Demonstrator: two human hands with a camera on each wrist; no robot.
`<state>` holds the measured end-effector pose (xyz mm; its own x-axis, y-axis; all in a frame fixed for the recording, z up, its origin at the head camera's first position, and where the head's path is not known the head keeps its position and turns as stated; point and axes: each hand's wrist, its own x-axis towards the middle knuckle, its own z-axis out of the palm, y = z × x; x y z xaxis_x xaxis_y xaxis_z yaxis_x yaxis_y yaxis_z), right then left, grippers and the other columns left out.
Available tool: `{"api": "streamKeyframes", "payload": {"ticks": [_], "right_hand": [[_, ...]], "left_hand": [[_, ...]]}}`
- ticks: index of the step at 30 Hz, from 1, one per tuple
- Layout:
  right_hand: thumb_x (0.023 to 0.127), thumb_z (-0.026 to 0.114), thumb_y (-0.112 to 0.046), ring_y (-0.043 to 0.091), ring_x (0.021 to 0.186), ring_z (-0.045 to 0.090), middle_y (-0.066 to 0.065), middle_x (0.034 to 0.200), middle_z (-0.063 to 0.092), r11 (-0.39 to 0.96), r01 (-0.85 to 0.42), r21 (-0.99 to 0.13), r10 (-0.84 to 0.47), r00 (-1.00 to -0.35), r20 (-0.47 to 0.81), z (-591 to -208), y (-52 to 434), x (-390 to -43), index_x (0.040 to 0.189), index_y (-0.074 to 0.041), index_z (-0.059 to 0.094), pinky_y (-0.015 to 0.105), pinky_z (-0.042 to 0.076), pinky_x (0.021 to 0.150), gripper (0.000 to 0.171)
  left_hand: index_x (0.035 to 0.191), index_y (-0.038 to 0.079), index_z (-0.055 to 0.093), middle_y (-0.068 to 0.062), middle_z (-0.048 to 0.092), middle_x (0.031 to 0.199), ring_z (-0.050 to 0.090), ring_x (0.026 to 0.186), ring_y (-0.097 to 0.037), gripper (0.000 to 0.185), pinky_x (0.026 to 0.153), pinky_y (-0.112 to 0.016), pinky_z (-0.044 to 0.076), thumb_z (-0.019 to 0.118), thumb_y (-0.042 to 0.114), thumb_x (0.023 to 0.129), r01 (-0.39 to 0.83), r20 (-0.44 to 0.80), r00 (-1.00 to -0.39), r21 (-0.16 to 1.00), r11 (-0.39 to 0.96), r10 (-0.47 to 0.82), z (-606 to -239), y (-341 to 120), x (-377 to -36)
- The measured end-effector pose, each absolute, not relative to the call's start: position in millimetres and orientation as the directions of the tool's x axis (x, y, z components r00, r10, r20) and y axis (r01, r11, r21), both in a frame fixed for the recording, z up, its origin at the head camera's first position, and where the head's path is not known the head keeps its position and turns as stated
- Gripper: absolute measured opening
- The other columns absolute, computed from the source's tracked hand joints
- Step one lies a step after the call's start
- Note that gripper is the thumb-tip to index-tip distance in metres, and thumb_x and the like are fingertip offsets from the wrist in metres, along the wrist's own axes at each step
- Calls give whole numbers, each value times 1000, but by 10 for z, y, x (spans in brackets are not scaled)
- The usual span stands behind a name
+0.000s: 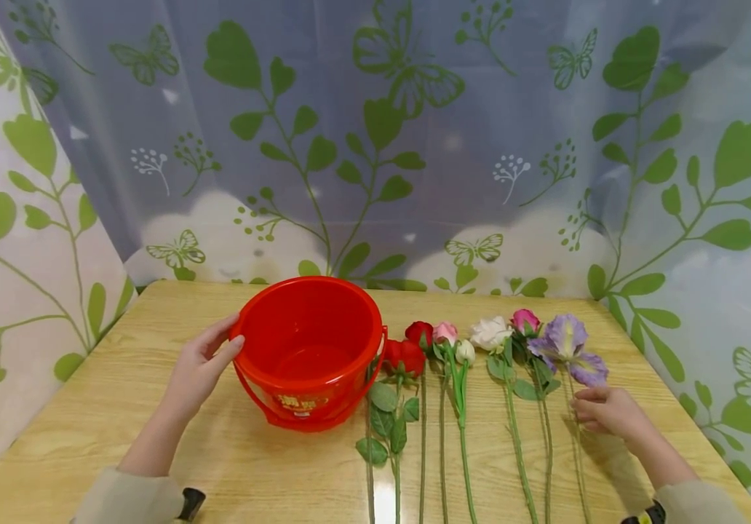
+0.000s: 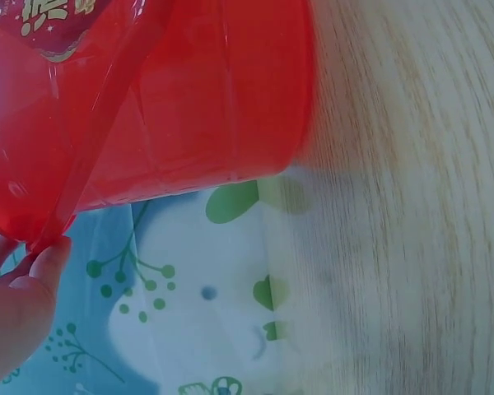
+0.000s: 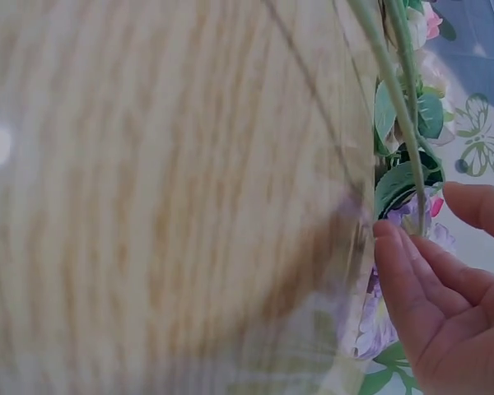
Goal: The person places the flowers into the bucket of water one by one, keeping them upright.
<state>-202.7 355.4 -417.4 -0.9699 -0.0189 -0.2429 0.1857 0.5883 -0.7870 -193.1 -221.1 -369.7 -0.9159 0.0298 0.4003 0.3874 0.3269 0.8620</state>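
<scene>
A red plastic bucket with gold lettering stands on the table, its mouth towards me. My left hand pinches its left rim; in the left wrist view, thumb and fingers are at the rim beside the handle's end. On the right lies a purple iris, the outermost flower in a row. My right hand is at the iris stem, just below the bloom. The right wrist view shows thumb and fingers apart, with a green stem reaching between them.
Between bucket and iris lie red roses, a pink rose, a white tulip, a white flower and a magenta rose, stems towards me. Behind the wooden table hangs a leaf-patterned curtain.
</scene>
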Motion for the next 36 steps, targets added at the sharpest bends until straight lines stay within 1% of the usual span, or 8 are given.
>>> {"api": "streamKeyframes", "payload": {"ticks": [3,7,10,17,19,23,28,36], "right_hand": [[88,52,-12,19,76,61,18,89,62,552,206,-808,-20,-965,-260,-4191,3563,-2045,115,26,37,31,52,66,49],[87,53,-10,11,69,58,5,79,61,522,210,-827,-18,-966,-257,-4203,3565,-2042,111,26,40,29,52,63,44],[87,53,-9,10,66,57,1,75,60,508,216,-833,-17,-965,-261,-4204,3562,-2040,108,25,43,27,52,61,41],[86,53,-8,9,64,57,0,73,61,461,235,-856,-20,-961,-274,-4222,3564,-2037,101,21,50,25,52,59,33],[86,54,-7,8,62,57,0,73,62,439,246,-864,-12,-960,-279,-4233,3561,-2042,100,20,52,24,51,58,31],[85,54,-3,8,60,58,2,72,62,374,262,-890,-14,-957,-288,-4253,3563,-2051,97,20,53,22,51,56,26],[86,51,1,9,62,59,3,73,62,301,273,-914,-21,-956,-293,-4250,3582,-2048,98,20,51,21,51,57,23],[87,48,2,8,66,59,3,78,61,323,220,-921,-17,-971,-238,-4154,3611,-2007,103,25,45,21,51,61,29]], "left_hand": [[127,-8,42,-22,41,130,41,117,-21,43,82,-9,39,53,10,89,387,398,-917,861,330,34,-3692,-2215,-1931],[127,-8,42,-22,39,132,36,119,-33,43,82,-9,38,53,9,89,387,395,-918,865,321,40,-3673,-2213,-1921],[126,-8,43,-22,38,132,35,119,-35,43,83,-9,37,53,9,89,387,396,-917,864,322,39,-3668,-2212,-1920],[126,-7,43,-21,39,132,38,120,-23,44,84,-10,37,53,13,89,382,393,-919,856,350,42,-3693,-2224,-1936],[126,-8,43,-21,39,132,37,120,-25,44,84,-10,37,53,13,89,382,392,-919,857,346,43,-3691,-2223,-1937],[126,-9,42,-23,38,132,34,120,-33,44,84,-9,37,53,12,89,386,394,-918,861,331,47,-3679,-2215,-1933],[127,-8,42,-22,37,132,34,120,-34,44,83,-9,37,53,10,89,387,393,-918,864,323,49,-3668,-2208,-1927],[127,-9,41,-23,37,132,35,120,-32,45,83,-10,38,53,11,89,389,396,-917,861,327,49,-3689,-2220,-1937]]}}
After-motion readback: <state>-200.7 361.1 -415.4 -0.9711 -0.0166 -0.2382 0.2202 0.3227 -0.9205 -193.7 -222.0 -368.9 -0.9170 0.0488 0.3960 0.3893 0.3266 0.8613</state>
